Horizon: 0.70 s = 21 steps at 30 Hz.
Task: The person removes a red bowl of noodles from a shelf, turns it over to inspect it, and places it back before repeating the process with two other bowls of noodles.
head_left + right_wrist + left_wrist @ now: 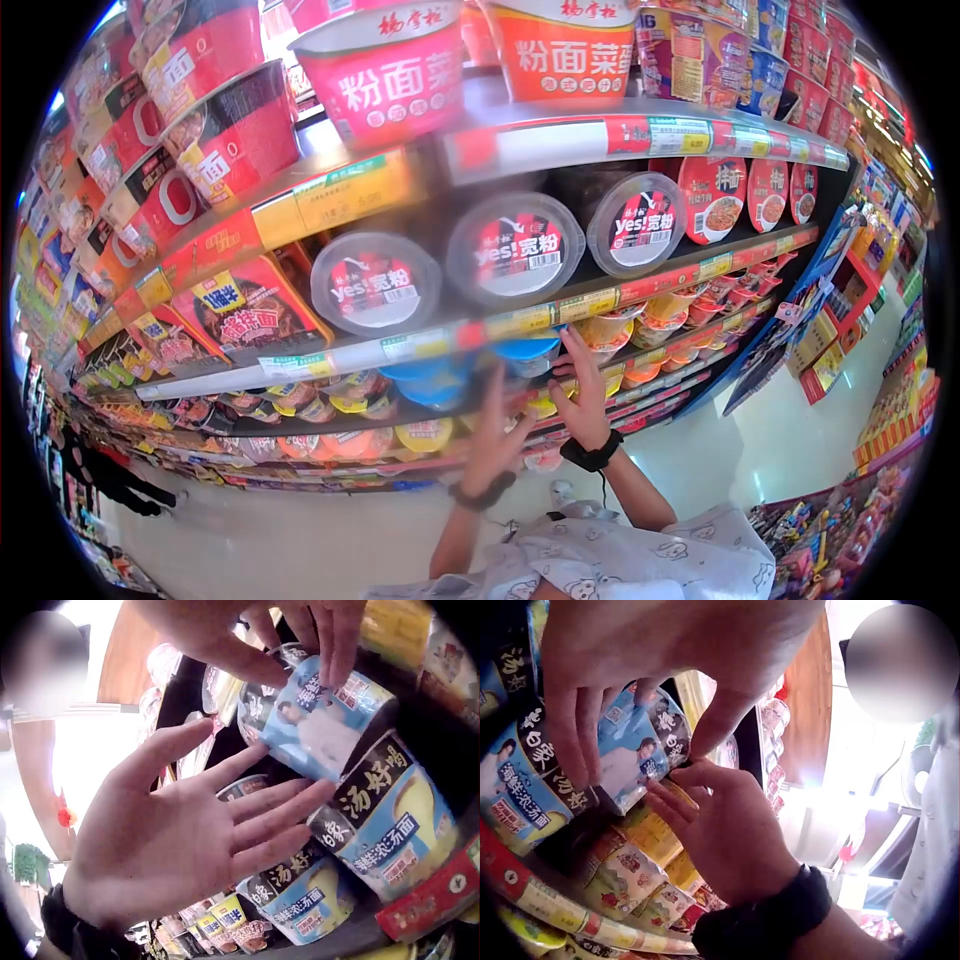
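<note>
A blue instant noodle cup (322,720) with a black band sits tilted among matching cups on a lower shelf. My right hand (585,400) reaches up to it; in the right wrist view that right hand (300,637) holds it with thumb and fingers bent over its side. My left hand (490,435) is raised beside it, blurred in the head view. The right wrist view shows the left hand (187,825) palm outward, fingers straight, index fingertip right at the cup. Another blue noodle cup (390,817) stands next to it. Blue lids (527,350) peek out under the shelf edge.
Above the hands, a shelf rail (540,318) with price tags runs across, and round clear-lidded tubs (515,250) stand on that shelf. Large noodle buckets (380,70) fill the top. Promotional boards (770,310) jut out at the right, over the pale floor (690,470).
</note>
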Each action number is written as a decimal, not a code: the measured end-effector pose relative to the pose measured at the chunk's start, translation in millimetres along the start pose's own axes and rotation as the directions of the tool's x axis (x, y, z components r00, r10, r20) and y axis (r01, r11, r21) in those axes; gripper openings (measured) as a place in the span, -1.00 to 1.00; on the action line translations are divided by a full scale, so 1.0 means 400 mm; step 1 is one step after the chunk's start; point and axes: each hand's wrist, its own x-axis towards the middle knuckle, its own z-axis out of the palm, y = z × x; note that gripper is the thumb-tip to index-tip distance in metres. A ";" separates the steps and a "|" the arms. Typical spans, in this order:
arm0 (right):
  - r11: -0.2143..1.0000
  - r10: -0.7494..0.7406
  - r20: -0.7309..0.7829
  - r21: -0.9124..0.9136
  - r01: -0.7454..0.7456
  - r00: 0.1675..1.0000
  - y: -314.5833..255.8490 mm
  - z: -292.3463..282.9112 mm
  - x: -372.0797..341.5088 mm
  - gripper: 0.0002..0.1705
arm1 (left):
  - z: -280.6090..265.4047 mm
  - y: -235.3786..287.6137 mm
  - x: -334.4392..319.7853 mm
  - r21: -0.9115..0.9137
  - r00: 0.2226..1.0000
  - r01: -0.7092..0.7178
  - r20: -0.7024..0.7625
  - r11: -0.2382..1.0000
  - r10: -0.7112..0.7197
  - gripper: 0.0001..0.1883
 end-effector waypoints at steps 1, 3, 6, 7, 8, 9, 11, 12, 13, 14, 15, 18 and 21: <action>1.000 0.020 0.004 0.001 -0.020 1.000 -0.008 0.008 -0.002 0.01 | -0.001 0.006 -0.011 -0.001 1.000 0.008 0.001 1.000 -0.008 -0.05; 0.998 0.062 0.027 0.021 -0.062 0.998 -0.023 0.024 -0.007 -0.01 | 0.000 -0.011 -0.027 0.041 0.997 -0.043 -0.064 0.998 0.046 0.00; 0.996 0.093 0.034 0.004 -0.093 0.995 -0.043 0.014 -0.012 -0.05 | 0.021 0.017 -0.029 -0.033 0.998 0.017 -0.060 0.999 -0.019 0.02; 0.997 0.070 0.033 -0.019 -0.070 0.997 -0.049 0.007 -0.012 -0.07 | 0.027 0.061 -0.033 -0.178 0.984 0.176 -0.010 0.968 -0.180 0.01; 0.999 0.038 0.041 0.019 -0.039 0.998 -0.042 0.006 -0.011 -0.05 | 0.039 0.102 -0.038 -0.368 0.960 0.267 0.020 0.891 -0.280 -0.01; 0.998 0.002 0.051 0.069 -0.005 0.999 -0.036 0.002 -0.011 -0.03 | 0.042 0.073 -0.035 -0.233 0.986 0.151 -0.039 0.961 -0.164 -0.01; 0.999 -0.009 0.120 0.053 0.003 0.993 -0.054 -0.013 -0.010 -0.05 | 0.032 -0.006 -0.028 0.079 0.987 -0.101 -0.113 0.992 0.110 -0.01; 0.998 -0.013 0.140 0.067 0.004 0.990 -0.061 -0.013 -0.014 -0.06 | 0.042 0.021 -0.033 0.031 0.987 -0.052 -0.154 0.998 0.056 0.00; 0.998 -0.031 0.149 0.057 0.023 0.988 -0.055 -0.011 -0.019 -0.09 | 0.047 0.029 -0.030 0.029 0.982 -0.034 -0.187 0.999 0.039 0.00; 0.998 -0.049 0.157 0.047 0.042 0.986 -0.050 -0.009 -0.025 -0.11 | 0.052 0.034 -0.027 0.024 0.975 -0.015 -0.220 1.000 0.020 0.00; 0.997 -0.067 0.166 0.037 0.062 0.984 -0.044 -0.006 -0.030 -0.14 | 0.056 0.036 -0.026 0.018 0.967 0.005 -0.253 1.000 0.000 0.00; 0.999 -0.053 0.205 0.020 0.050 0.977 -0.035 -0.004 -0.039 -0.22 | 0.041 -0.011 -0.016 0.087 0.966 -0.032 -0.251 0.996 0.053 0.00; 0.994 -0.108 0.181 0.002 0.110 0.978 -0.022 -0.008 -0.035 -0.29 | 0.060 0.026 -0.020 0.002 0.958 0.039 -0.284 0.999 -0.037 -0.04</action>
